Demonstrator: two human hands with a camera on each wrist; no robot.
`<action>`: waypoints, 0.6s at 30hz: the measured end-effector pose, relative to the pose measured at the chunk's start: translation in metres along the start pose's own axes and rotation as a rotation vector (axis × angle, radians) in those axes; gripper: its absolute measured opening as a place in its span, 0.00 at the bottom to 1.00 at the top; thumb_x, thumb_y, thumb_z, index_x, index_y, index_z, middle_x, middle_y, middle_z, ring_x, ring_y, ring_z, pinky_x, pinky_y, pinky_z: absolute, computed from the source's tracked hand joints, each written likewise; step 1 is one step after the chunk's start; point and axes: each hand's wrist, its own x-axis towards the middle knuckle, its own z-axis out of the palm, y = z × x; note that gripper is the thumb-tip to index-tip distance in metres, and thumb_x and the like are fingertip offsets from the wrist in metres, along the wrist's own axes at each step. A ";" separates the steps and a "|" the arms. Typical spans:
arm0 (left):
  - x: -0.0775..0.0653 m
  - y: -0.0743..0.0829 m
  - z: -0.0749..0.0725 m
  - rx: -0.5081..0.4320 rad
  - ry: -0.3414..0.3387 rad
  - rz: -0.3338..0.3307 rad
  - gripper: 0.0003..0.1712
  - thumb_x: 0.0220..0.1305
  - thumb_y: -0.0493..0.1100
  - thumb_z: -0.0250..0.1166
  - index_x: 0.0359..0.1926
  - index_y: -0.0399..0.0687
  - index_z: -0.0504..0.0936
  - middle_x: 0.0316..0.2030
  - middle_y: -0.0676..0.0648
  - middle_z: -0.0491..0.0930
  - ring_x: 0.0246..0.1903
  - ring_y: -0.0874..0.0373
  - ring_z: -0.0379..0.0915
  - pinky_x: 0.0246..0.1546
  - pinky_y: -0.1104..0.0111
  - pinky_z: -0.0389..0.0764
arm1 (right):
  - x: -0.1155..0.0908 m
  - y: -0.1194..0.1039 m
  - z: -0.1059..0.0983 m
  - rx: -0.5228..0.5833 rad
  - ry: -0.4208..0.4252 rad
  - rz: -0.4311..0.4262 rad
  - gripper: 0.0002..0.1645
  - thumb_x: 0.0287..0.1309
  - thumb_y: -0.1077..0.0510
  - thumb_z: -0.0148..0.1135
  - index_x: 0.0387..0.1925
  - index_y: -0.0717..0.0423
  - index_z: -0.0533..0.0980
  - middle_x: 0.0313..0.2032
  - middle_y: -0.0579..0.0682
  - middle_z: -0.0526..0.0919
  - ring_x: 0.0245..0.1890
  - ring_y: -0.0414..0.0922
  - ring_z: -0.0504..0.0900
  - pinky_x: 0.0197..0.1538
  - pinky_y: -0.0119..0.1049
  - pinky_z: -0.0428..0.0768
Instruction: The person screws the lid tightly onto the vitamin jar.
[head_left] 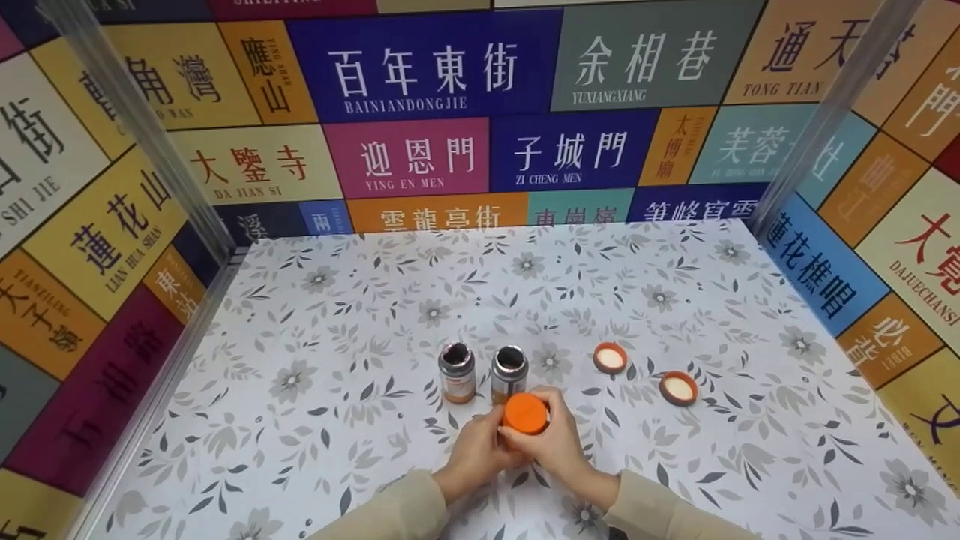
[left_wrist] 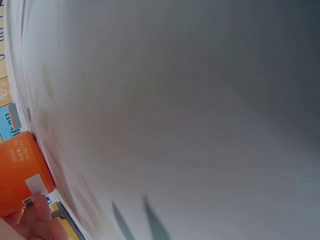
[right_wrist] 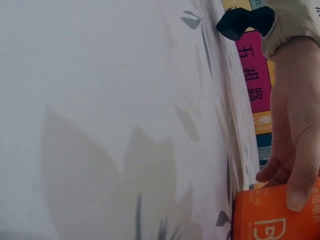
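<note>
In the head view an orange bottle [head_left: 525, 414] stands near the front of the table, its round orange top facing up. My left hand [head_left: 477, 448] grips its left side, with the fingers [left_wrist: 42, 222] near a white label patch in the left wrist view. From the right, my right hand [head_left: 559, 444] holds the same bottle, thumb on its printed side in the right wrist view. Just beyond it two bottles with grey upper parts, a left one [head_left: 457, 375] and a right one [head_left: 509, 371], stand upright without caps, foil-like edges round their mouths.
Two orange screw caps, a nearer one [head_left: 679, 388] and a farther one [head_left: 610, 358], lie to the right with pale inner sides up. A floral cloth [head_left: 360, 300] covers the table. Walls of colourful sign panels [head_left: 420, 64] enclose its back and sides.
</note>
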 end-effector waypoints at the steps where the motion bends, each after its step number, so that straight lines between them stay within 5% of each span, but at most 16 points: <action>1: 0.000 0.000 0.000 0.001 0.002 -0.004 0.26 0.38 0.48 0.74 0.39 0.47 0.74 0.29 0.49 0.80 0.27 0.58 0.74 0.30 0.68 0.75 | 0.000 0.000 0.000 0.006 -0.001 0.004 0.35 0.31 0.61 0.77 0.43 0.61 0.68 0.44 0.53 0.76 0.43 0.43 0.73 0.49 0.34 0.70; 7: 0.001 -0.001 0.001 -0.022 -0.029 -0.034 0.27 0.38 0.49 0.74 0.40 0.49 0.74 0.30 0.49 0.80 0.29 0.59 0.74 0.31 0.67 0.76 | 0.002 -0.002 -0.005 0.000 -0.086 0.048 0.35 0.33 0.61 0.76 0.44 0.62 0.66 0.43 0.55 0.76 0.42 0.45 0.73 0.49 0.38 0.70; 18: 0.007 -0.002 -0.005 -0.076 -0.173 -0.080 0.33 0.38 0.53 0.74 0.47 0.49 0.73 0.37 0.52 0.79 0.34 0.62 0.71 0.38 0.69 0.74 | 0.032 0.004 -0.046 0.208 -0.629 -0.016 0.38 0.42 0.67 0.68 0.56 0.70 0.64 0.54 0.67 0.69 0.46 0.39 0.74 0.50 0.30 0.72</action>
